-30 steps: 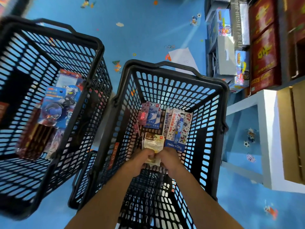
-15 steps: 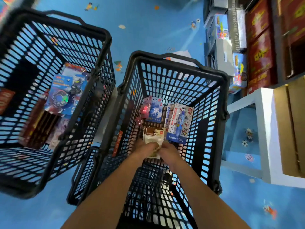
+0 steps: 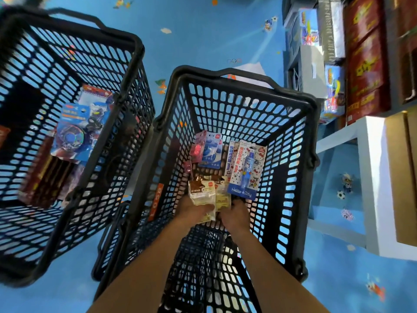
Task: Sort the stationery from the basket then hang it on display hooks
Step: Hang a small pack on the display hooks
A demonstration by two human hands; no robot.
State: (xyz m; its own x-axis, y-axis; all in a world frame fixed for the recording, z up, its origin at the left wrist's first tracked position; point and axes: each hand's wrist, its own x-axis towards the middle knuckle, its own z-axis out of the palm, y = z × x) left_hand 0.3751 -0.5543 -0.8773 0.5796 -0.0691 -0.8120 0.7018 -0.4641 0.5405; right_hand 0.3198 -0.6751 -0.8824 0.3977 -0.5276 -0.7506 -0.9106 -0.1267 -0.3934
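Observation:
Both my hands reach down into a black mesh basket (image 3: 291, 141) on the blue floor. My left hand (image 3: 194, 211) grips a cream and brown stationery packet (image 3: 199, 193). My right hand (image 3: 235, 212) holds a second cream packet (image 3: 220, 199) beside it; its fingers are partly hidden behind the packets. Further in lie a Hello Kitty blister card with a blue pen (image 3: 247, 170), a blue correction-tape pack (image 3: 211, 152) and a pink pack (image 3: 197, 149).
A second black basket (image 3: 126, 71) stands to the left with a blue toy card (image 3: 76, 132) and dark red boxes inside. At the right are a white shelf frame (image 3: 372, 177), red cartons (image 3: 365, 59) and boxed toys. A third basket lies under the middle one.
The two cream packets have come apart, one in each hand, and my hands have spread slightly. The view has shifted a little closer to the basket.

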